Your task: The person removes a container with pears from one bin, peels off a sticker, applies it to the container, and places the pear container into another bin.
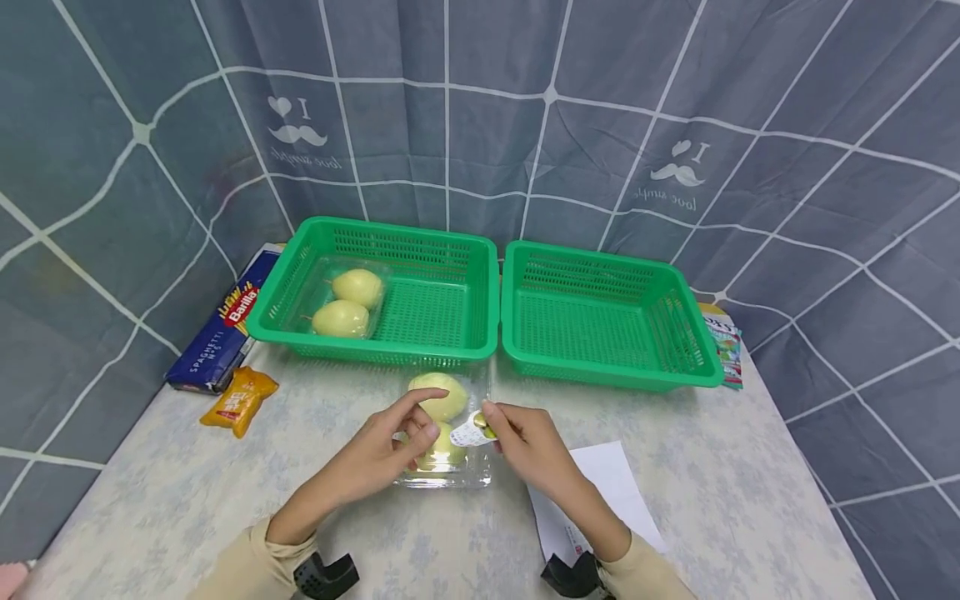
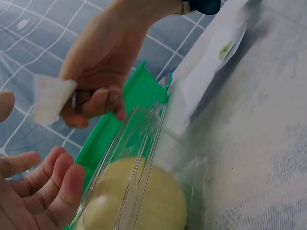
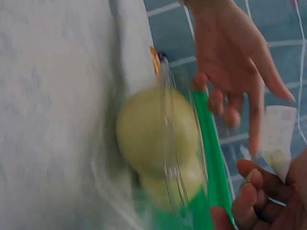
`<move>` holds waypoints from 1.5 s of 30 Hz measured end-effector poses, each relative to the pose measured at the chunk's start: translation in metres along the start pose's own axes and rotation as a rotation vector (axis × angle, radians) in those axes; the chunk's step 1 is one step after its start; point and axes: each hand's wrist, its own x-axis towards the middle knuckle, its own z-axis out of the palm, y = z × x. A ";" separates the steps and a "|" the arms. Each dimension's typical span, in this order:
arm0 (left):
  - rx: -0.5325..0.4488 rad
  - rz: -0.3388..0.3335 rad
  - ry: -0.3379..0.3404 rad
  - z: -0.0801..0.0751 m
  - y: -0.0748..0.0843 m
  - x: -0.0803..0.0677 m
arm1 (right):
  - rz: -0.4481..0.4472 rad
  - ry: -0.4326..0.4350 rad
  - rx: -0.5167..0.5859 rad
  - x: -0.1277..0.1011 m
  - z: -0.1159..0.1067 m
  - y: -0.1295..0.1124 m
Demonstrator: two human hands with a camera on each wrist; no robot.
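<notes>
A clear plastic clamshell box [image 1: 480, 475] with two pale yellow, pear-like fruits [image 1: 442, 396] stands on the table below both hands. Above its right side, my right hand [image 1: 536, 442] pinches a small white sticker [image 1: 471, 431] with green-gold marks between thumb and forefinger. The right wrist view shows this sticker [image 3: 278, 136] apart from the box. My left hand [image 1: 386, 450] hovers over the left of the box, and in the left wrist view its fingers [image 2: 60, 187] are loosely extended, holding nothing.
Two green baskets [image 1: 375, 354] [image 1: 615, 375] stand behind; the left one holds another clear box with two such fruits [image 1: 341, 319]. A blue spaghetti box [image 1: 225, 329] and an orange packet [image 1: 238, 402] lie left. A white sheet [image 1: 622, 487] lies under the right forearm; a colourful packet [image 1: 727, 350] is far right.
</notes>
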 end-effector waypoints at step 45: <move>-0.012 -0.142 0.268 -0.009 -0.002 0.021 | -0.109 0.196 0.031 0.025 0.013 -0.010</move>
